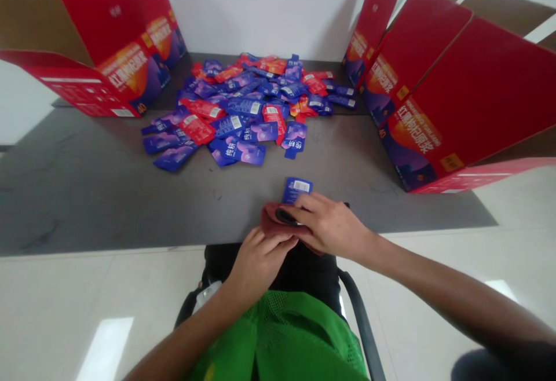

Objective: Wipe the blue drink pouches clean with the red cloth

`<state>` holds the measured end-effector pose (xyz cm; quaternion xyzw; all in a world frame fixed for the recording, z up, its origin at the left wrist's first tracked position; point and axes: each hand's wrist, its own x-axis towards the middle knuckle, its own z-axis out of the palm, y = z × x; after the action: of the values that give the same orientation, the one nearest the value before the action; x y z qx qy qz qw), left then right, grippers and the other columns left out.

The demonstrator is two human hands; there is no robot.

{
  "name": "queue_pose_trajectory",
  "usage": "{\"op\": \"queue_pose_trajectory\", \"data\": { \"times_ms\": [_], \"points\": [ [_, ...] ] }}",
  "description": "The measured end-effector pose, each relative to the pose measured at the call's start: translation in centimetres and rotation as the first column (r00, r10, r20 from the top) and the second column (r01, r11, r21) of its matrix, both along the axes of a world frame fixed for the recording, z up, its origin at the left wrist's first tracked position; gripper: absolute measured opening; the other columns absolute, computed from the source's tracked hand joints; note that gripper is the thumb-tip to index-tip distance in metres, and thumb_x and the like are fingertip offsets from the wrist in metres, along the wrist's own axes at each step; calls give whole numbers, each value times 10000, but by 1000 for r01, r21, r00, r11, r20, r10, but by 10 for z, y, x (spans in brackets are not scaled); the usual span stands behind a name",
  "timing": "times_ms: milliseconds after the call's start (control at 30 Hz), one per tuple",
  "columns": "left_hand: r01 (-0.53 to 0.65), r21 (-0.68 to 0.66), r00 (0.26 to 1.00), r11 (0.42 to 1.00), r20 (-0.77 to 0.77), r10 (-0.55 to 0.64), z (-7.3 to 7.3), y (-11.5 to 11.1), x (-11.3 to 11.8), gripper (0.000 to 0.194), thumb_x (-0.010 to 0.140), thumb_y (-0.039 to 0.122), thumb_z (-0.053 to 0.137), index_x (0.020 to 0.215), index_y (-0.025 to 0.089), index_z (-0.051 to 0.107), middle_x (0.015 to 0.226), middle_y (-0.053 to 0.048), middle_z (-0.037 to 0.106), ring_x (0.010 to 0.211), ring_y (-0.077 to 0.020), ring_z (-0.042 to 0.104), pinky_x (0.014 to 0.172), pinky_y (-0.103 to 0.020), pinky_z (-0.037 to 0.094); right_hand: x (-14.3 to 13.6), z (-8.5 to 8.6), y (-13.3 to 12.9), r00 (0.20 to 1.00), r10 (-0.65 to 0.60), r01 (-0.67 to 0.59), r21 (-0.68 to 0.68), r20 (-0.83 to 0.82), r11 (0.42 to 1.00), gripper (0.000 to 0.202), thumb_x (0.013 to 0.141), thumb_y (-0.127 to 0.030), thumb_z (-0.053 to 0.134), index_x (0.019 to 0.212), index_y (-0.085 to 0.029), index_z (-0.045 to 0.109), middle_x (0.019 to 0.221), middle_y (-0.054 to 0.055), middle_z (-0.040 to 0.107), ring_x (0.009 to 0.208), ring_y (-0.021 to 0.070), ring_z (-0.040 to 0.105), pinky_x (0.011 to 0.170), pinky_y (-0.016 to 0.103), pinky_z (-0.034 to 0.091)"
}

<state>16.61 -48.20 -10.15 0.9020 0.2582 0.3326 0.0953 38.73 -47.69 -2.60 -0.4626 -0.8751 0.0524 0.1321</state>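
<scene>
At the table's front edge, my left hand (262,258) pinches the lower side of a folded reddish-brown cloth (270,219). My right hand (330,223) grips the same cloth from the right, fingers closed over its top. A small black piece (285,216) shows in the fold under the right fingers; its kind is unclear. Just beyond the cloth is a blue sachet (297,188) with a white barcode label, its lower end hidden behind the cloth and right fingers. Whether those fingers touch the sachet, I cannot tell.
A heap of blue and red sachets (247,106) lies farther back on the grey table (108,184). Open red cartons (108,28) stand at the left, and more red cartons (473,91) at the right. A white wall (260,10) rises behind the heap.
</scene>
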Motion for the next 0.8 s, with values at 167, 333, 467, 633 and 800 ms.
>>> {"op": "queue_pose_trajectory", "data": {
  "times_ms": [167, 333, 467, 633, 800],
  "points": [
    [15, -17, 1000, 1000, 18, -15, 0, -3, 1, 221, 1025, 166, 576, 1199, 190, 709, 1154, -43, 770, 1149, -230, 679, 938, -409, 555, 8, -22, 26, 996, -89, 89, -13, -12, 996, 387, 1019, -402, 580, 1348, -212, 652, 1106, 84, 667, 993, 220, 621, 814, 318, 504],
    [12, -14, 1000, 1000, 19, -12, -2, -2, 1, 232, 1008, 158, 604, 1212, 194, 708, 1149, -43, 774, 1158, -229, 684, 947, -421, 568, 33, -17, 83, 968, -239, 232, 87, 80, 969, 394, 1016, -445, 573, 1305, -202, 686, 1076, 102, 672, 975, 242, 610, 784, 316, 463],
    [14, -23, 1000, 1000, 25, -14, -2, 0, 1, 228, 1005, 161, 611, 1204, 198, 716, 1159, -36, 772, 1152, -227, 685, 946, -410, 571, 31, 2, 75, 960, -279, 271, 164, 26, 948, 389, 1021, -421, 556, 1294, -175, 684, 1070, 118, 663, 965, 248, 600, 781, 327, 461],
    [1, -23, 1000, 1000, 10, -1, -2, 0, 1, 218, 1011, 175, 599, 1181, 205, 734, 1133, -36, 774, 1062, -212, 696, 928, -404, 570, 1, -5, 15, 999, -23, 24, 36, -31, 999, 387, 1031, -390, 535, 1364, -219, 631, 1101, 88, 662, 951, 218, 608, 777, 325, 496],
    [19, -33, 999, 999, 27, -18, -4, -1, 1, 234, 1012, 163, 601, 1214, 202, 711, 1173, -39, 765, 1154, -220, 673, 954, -407, 560, 11, -27, 39, 991, -126, 127, 22, -52, 992, 370, 1024, -418, 561, 1316, -219, 672, 1069, 86, 668, 948, 215, 612, 780, 317, 490]
  ]
}}
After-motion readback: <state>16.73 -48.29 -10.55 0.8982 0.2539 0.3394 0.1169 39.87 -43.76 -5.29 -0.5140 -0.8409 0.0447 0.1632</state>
